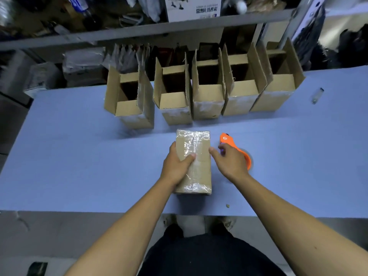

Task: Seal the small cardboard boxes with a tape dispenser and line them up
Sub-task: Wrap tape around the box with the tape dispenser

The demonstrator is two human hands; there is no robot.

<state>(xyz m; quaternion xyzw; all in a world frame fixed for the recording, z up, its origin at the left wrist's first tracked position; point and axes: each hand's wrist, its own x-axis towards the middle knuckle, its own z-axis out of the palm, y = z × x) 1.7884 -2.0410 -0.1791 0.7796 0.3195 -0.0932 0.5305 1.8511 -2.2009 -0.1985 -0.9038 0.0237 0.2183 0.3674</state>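
A blue tabletop (pixel 79 156) runs across the view, its near edge at the person's body and its far edge under a cluttered shelf (pixel 139 32). Along the far side stands a row of five open boxes (pixel 207 90), flaps up, packed side by side with only narrow gaps; the leftmost sits slightly apart and turned. A strip of bare tabletop separates the row from the sealed box (pixel 194 162), which lies lengthwise near the middle, well inside the near edge. Clear tape runs down its top seam and wrinkles across both ends.

The left hand (pixel 177 164) rests on the box's left side, fingers (pixel 188 159) curled over the top and thumb against the left wall, holding it. The right hand (pixel 229 162) hovers just beside the box's right edge, thumb tip near or touching that edge; its fingers are loosely bent and grasp nothing. Just behind it lies the orange dispenser (pixel 239 150), partly hidden by the hand, close to the box but apart from it.

Wide bare tabletop spreads left of the box and right of the dispenser. A small clear object (pixel 317 95) lies far right, and a tiny scrap (pixel 227 205) sits near the front edge.
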